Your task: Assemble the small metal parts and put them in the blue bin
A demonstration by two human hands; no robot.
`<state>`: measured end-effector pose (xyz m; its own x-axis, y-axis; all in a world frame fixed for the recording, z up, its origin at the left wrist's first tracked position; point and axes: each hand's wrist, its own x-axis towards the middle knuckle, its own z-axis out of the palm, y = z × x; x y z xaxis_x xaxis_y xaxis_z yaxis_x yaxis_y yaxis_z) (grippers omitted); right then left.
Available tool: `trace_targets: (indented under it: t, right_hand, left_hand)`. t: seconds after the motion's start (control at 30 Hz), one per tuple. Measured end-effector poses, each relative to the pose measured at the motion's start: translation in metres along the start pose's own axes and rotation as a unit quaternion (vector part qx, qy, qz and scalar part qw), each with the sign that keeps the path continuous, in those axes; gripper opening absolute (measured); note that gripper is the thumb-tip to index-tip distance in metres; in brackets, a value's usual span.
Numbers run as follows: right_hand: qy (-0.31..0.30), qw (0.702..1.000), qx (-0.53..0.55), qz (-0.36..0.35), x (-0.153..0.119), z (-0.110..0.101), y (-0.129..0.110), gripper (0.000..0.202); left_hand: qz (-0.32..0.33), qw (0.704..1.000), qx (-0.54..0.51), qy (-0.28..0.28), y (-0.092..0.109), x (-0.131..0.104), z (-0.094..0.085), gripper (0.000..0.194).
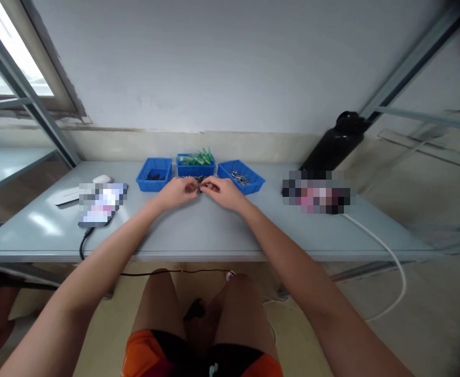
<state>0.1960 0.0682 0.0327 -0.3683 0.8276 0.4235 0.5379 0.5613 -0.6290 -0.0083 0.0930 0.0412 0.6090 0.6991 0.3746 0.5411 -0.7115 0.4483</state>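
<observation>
My left hand and my right hand meet over the middle of the table, fingertips almost touching. Both have thumb and fingers pinched together. Whatever small thing lies in them is too small to make out. Just behind the fingers is a patch of small dark and metallic pieces, partly hidden by my hands. Around them stand three blue bins: the left bin holds small dark pieces, the middle bin green strip-like pieces, and the right bin thin silvery metal pieces.
A phone with a black cable lies on the left, near a white rounded object. To the right, a black bottle leans behind a blurred-out device with a white cable. The wall closes off the back.
</observation>
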Motion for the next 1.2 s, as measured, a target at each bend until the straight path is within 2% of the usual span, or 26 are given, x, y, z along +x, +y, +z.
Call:
trace_targets:
  t: [0.1, 0.37, 0.67, 0.9, 1.2]
  right_hand:
    - [-0.008, 1.000, -0.006, 0.003, 0.001, 0.001, 0.001, 0.027]
    - [-0.043, 0.998, -0.024, 0.024, -0.001, -0.004, 0.002, 0.025]
    - [-0.020, 0.998, -0.029, 0.055, 0.000, -0.010, 0.004, 0.022]
    - [0.010, 1.000, -0.007, 0.020, -0.001, -0.007, 0.006, 0.019]
    - [-0.004, 0.999, -0.012, -0.031, -0.001, -0.007, 0.003, 0.018]
  left_hand:
    - [0.010, 1.000, 0.018, -0.009, -0.002, 0.000, 0.002, 0.018]
    - [0.015, 0.999, 0.017, 0.030, 0.003, 0.002, -0.004, 0.020]
    - [0.040, 0.996, 0.051, 0.054, -0.007, 0.003, -0.007, 0.022]
    - [0.023, 0.997, 0.048, 0.057, -0.008, 0.003, -0.009, 0.018]
    - [0.033, 0.995, 0.046, 0.077, -0.009, 0.003, -0.012, 0.021]
